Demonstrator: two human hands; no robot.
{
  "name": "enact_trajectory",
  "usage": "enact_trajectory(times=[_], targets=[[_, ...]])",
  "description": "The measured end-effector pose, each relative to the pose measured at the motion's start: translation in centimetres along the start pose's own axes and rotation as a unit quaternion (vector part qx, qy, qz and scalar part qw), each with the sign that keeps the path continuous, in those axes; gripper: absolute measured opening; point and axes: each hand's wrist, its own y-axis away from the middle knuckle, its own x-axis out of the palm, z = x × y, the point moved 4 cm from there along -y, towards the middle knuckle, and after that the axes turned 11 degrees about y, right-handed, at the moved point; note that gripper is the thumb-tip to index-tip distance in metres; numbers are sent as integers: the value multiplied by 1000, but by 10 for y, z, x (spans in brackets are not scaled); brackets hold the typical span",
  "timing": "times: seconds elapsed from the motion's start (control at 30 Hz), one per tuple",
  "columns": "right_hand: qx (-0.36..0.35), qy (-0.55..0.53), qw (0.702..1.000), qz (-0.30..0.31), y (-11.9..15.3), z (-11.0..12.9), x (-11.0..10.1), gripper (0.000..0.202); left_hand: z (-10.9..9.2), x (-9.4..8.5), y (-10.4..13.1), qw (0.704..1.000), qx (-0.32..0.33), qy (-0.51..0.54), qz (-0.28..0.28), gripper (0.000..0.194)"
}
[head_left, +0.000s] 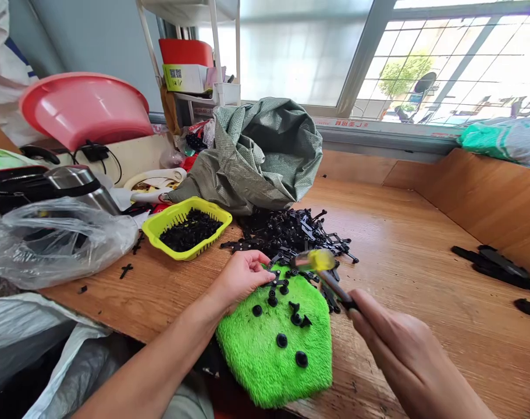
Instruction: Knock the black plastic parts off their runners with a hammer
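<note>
My left hand (246,274) pinches a small black linkage part (274,280) at the top of a fuzzy green cloth (269,361). In my right hand (378,323) is the dark handle of a mallet (320,260), its yellow-tipped head blurred just above the cloth's upper edge, right of my left fingers. Several round black plugs (301,359) lie on the cloth. A heap of black linkage parts (291,230) spreads behind my hands. Left of the heap stands a yellow-green basket (181,254) of small black pieces (192,228).
A grey-green woven sack (265,157) gapes behind the heap. Left are a clear plastic bag (55,244), a steel flask (84,183) and a pink basin (90,110). Black strips (494,265) lie far right beside the wooden side board (491,203).
</note>
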Motion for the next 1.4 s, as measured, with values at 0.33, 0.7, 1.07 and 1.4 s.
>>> enact_trajectory(times=[0.33, 0.7, 1.07, 1.4], targets=[[19, -35, 999, 12, 0, -3, 0, 30, 4, 0, -1, 999, 5, -48, 7, 32], [19, -34, 998, 51, 4, -3, 19, 30, 1, 0, -1, 998, -4, -67, -5, 29], [23, 44, 996, 78, 4, 7, 7, 24, 0, 2, 1, 995, 2, -102, -3, 36], [307, 149, 940, 7, 119, -106, -41, 43, 3, -5, 3, 999, 13, -24, -27, 53]])
